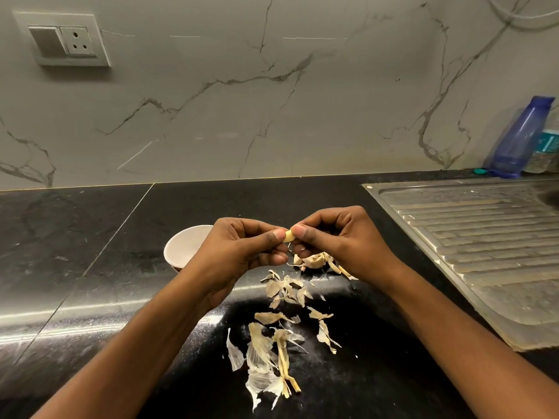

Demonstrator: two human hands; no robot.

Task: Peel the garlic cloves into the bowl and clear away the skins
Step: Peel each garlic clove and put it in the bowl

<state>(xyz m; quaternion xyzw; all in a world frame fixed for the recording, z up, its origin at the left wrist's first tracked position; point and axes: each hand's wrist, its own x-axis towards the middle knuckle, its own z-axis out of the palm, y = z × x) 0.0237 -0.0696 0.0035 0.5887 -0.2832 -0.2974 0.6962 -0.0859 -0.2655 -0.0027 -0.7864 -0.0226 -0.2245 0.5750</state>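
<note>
"Garlic clove (289,236): where?"
"Pinched between the left hand (242,252) and right hand (338,240), above the table's (90,237) middle, right of the bowl (184,246)."
"Step?"
"Peeling; it seems nearly bare. Next, drop it in the bowl; skins (272,343) toward the near edge await clearing."

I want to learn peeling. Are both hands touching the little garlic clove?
Touching. The head view shows the left hand and right hand pinching the garlic clove between their fingertips.
</note>
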